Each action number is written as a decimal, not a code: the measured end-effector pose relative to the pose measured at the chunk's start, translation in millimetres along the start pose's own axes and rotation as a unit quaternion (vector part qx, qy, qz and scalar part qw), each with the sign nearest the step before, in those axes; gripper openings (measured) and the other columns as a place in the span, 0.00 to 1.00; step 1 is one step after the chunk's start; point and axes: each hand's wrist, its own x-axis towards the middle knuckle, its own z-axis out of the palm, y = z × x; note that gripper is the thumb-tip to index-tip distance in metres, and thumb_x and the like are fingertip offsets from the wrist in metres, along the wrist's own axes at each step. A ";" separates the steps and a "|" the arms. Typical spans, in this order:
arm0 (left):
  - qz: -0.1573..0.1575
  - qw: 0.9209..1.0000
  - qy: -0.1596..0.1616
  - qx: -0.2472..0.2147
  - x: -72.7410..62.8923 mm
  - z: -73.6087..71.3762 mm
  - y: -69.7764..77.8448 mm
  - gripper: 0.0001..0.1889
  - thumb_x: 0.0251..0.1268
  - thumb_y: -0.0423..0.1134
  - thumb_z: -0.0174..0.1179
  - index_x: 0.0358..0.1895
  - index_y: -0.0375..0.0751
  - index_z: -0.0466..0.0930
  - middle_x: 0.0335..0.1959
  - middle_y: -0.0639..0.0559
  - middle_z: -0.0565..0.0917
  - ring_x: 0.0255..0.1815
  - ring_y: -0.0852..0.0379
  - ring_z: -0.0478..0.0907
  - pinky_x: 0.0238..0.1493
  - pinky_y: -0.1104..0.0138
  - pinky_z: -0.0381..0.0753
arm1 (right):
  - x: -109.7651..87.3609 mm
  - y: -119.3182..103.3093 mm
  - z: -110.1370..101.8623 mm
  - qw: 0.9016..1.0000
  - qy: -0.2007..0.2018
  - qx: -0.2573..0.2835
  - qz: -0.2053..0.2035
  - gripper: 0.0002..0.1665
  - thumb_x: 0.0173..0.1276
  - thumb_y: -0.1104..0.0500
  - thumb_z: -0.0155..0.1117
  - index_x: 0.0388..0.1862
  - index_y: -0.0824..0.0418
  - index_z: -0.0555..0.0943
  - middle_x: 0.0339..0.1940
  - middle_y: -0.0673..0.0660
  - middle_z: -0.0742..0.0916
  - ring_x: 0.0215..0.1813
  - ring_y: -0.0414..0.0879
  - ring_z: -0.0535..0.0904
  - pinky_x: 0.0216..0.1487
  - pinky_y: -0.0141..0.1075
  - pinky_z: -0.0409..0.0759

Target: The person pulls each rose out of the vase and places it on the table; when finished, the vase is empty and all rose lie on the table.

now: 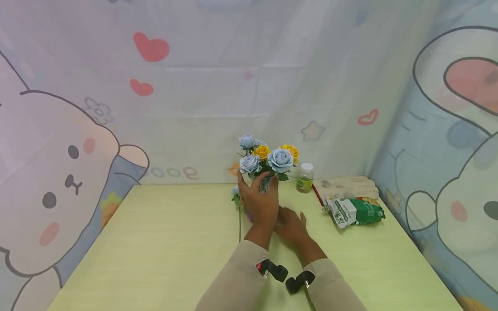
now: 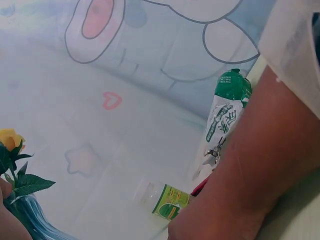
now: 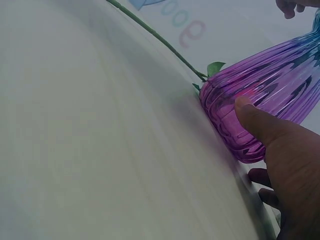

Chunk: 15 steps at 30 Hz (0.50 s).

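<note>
A ribbed glass vase, purple at the base and blue toward the top, holds light blue roses and yellow roses. My left hand grips the vase at its neck, just under the blooms and leaves. Lower down, my right hand holds the base, its thumb pressed on the purple glass in the right wrist view. Left of the vase lies a single light blue rose, its green stem running along the table. In the head view my hands hide most of the vase.
Behind and right of the vase stands a small jar with a white lid and green label. Farther right, a green and white packet lies before pale gloves, with a thin red strip beside them. A printed curtain closes off the back.
</note>
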 end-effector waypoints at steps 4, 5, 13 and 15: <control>-0.008 1.000 0.017 -0.017 1.2 4.4 0.4 0.06 0.68 0.48 0.79 0.41 0.53 0.95 0.89 0.41 0.60 0.89 0.32 0.57 0.82 0.26 0.46 | 0.1 0.8 0.7 1.000 0.004 -0.004 -0.003 0.40 0.79 0.38 0.66 0.85 0.46 0.72 0.79 0.55 0.83 0.84 0.59 0.72 0.83 0.80 0.46; -0.011 1.000 0.020 -0.019 1.9 4.6 0.7 0.06 0.68 0.48 0.79 0.41 0.53 0.95 0.89 0.42 0.61 0.89 0.32 0.57 0.82 0.27 0.46 | 0.3 0.7 0.8 1.000 0.005 -0.003 -0.004 0.40 0.79 0.38 0.66 0.85 0.46 0.72 0.79 0.56 0.83 0.84 0.59 0.73 0.83 0.80 0.46; 0.010 0.997 0.070 -0.029 13.1 -4.8 9.9 0.12 0.68 0.48 0.78 0.40 0.43 0.92 0.73 0.41 0.74 0.72 0.37 0.71 0.69 0.40 0.72 | 0.8 0.4 0.5 1.000 -0.002 0.000 -0.001 0.47 0.75 0.34 0.69 0.86 0.52 0.70 0.81 0.59 0.80 0.84 0.60 0.72 0.84 0.78 0.45; 0.028 0.995 0.080 -0.045 17.8 -9.1 12.9 0.13 0.68 0.48 0.78 0.40 0.41 0.92 0.63 0.40 0.75 0.64 0.41 0.70 0.63 0.45 0.71 | 1.1 0.6 0.7 1.000 0.000 -0.003 0.000 0.49 0.75 0.32 0.68 0.86 0.54 0.70 0.81 0.60 0.80 0.84 0.60 0.72 0.85 0.78 0.45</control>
